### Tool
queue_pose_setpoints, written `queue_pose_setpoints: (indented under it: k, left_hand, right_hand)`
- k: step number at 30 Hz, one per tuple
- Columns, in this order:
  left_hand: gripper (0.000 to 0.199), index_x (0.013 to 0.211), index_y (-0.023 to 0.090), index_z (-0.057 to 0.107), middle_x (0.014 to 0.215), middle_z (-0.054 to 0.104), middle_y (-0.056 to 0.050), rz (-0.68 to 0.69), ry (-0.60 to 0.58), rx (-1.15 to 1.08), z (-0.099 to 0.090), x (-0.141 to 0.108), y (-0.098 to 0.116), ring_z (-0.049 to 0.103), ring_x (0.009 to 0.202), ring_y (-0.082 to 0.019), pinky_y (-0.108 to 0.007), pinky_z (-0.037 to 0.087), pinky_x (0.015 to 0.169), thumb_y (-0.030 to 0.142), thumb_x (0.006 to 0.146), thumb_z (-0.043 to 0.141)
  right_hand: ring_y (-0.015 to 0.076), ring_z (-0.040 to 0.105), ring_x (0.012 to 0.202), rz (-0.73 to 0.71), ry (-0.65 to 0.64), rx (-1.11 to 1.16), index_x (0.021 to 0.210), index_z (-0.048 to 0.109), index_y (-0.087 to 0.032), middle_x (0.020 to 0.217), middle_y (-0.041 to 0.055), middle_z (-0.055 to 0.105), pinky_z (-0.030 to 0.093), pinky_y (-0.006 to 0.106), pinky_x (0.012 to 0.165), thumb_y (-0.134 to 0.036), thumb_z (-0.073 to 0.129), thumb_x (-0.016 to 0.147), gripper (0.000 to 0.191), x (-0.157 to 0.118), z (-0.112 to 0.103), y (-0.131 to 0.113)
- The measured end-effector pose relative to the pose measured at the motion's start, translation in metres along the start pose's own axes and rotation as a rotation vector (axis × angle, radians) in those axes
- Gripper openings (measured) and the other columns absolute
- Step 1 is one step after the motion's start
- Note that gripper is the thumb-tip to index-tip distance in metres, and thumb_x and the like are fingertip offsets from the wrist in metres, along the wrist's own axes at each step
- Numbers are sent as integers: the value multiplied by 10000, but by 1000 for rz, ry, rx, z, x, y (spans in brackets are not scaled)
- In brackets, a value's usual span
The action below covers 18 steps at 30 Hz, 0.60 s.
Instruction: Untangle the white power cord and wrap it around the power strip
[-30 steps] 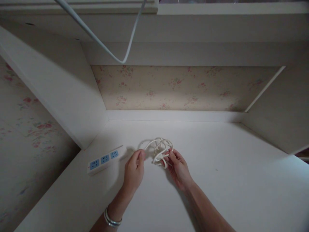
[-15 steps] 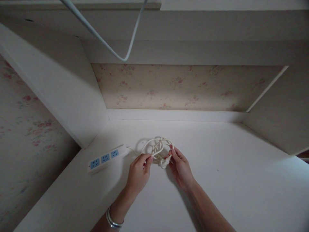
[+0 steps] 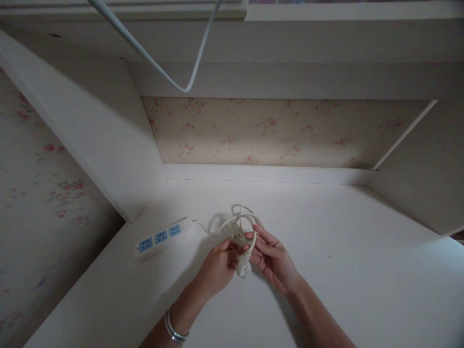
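Observation:
A white power strip (image 3: 161, 240) with three blue socket panels lies on the desk, left of my hands. Its white cord (image 3: 243, 210) runs right into loose, tangled loops between my hands. The cord's plug (image 3: 243, 267) hangs nearest to me, between the two hands. My left hand (image 3: 219, 263), with silver bangles at the wrist, has its fingers closed on the cord just beside the plug; the fingertips are partly hidden. My right hand (image 3: 271, 256) is curled around the loops from the right, thumb and fingers gripping the cord.
The white desk (image 3: 348, 275) spreads under everything. Side panels (image 3: 97, 116) and a low back ledge (image 3: 268, 173) enclose it, with floral wallpaper (image 3: 268, 130) behind. Overhead, a shelf (image 3: 290, 43) crosses the view, and a pale cable (image 3: 145, 50) dangles in front of it.
My left hand has moved right, close to my right hand. The plug has come nearer to me and now hangs lower between the hands. The power strip stays on the desk.

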<state>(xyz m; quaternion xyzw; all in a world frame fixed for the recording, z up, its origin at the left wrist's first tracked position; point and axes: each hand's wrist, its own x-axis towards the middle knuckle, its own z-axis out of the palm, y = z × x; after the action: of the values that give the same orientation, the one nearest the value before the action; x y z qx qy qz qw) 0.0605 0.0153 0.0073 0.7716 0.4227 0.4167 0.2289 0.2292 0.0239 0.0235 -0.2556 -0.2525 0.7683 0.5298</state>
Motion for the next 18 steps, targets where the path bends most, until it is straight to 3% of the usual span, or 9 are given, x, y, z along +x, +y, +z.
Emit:
queue_pose_setpoints:
  k: [3, 4, 6, 8, 12, 15, 18]
  left_hand:
    - [270, 932, 272, 714, 968, 672, -28, -11, -125, -111, -6, 2, 3, 645, 871, -141, -238, 547, 764, 84, 848, 539]
    - [258, 947, 267, 710, 966, 671, -31, -17, -115, -113, -9, 3, 3, 640, 878, -142, -243, 543, 777, 108, 869, 522]
    - [235, 959, 250, 705, 944, 668, -38, -36, -38, -69, -15, 6, 0, 631, 864, -141, -247, 535, 773, 159, 899, 498]
    - [216, 961, 224, 696, 934, 657, -49, -75, 115, 4, -22, 7, -7, 621, 854, -147, -250, 527, 748, 207, 913, 487]
    - [225, 1070, 196, 637, 1050, 630, -80, -161, 342, 167, -30, 8, -27, 598, 970, -191, -316, 508, 841, 282, 905, 509]
    - [260, 1119, 205, 610, 1116, 626, -82, -162, 279, 270, -28, 7, -38, 567, 1066, -223, -381, 458, 945, 302, 889, 538]
    - [200, 1026, 214, 639, 1015, 661, -57, -149, 189, 271, -23, 6, -40, 591, 981, -203, -357, 465, 898, 267, 918, 480]
  right_hand:
    - [174, 690, 788, -26, 42, -44, 1062, 686, -254, 1067, 45, 693, 558, 284, 669, -141, 826, 600, 496, 2, -1, 3]
    - [163, 687, 768, -55, 78, -59, 1044, 693, -251, 1040, 38, 699, 553, 268, 661, -134, 835, 580, 499, 3, -2, 4]
    - [133, 670, 702, -130, 156, -95, 982, 709, -224, 943, 32, 715, 542, 243, 651, -142, 848, 563, 449, 7, -4, 4]
    - [111, 646, 659, -195, 214, -134, 944, 716, -200, 876, 29, 715, 532, 229, 654, -173, 850, 573, 395, 10, -5, 4]
    - [109, 636, 673, -260, 236, -227, 1044, 704, -219, 983, 35, 693, 522, 240, 667, -287, 811, 650, 415, 11, -8, 4]
    - [120, 624, 683, -265, 222, -344, 1085, 697, -219, 1047, 56, 676, 510, 255, 654, -337, 790, 669, 442, 10, -12, 7]
    - [122, 595, 656, -246, 216, -473, 1095, 697, -199, 1017, 66, 682, 482, 251, 605, -377, 774, 678, 460, 9, -14, 10]
